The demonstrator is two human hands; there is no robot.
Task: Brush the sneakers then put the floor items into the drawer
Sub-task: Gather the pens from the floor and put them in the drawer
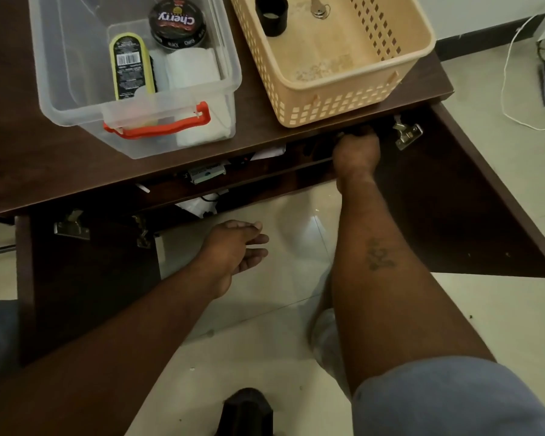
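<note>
Head view: right hand (356, 152) is reaching into the drawer (233, 180), which is sitting partly open just under the table (19, 130) top. Its fingers are going into the dark gap, so I can't tell whether they're grasping anything. Left hand (233, 253) is hovering over the floor (296, 297), released, fingers loose and holding nothing. The brush (132, 66) is lying in the clear bin (63, 99) on the table, beside a polish tin (178, 25) and a white cloth (192, 67). The beige basket (343, 99) next to it is holding a black cup (271, 15) and keys (320, 9). A cabinet door (453, 199) is hanging open to the right. A dark object (246, 410) is sitting on the floor at bottom edge, too blurred to identify.
</note>
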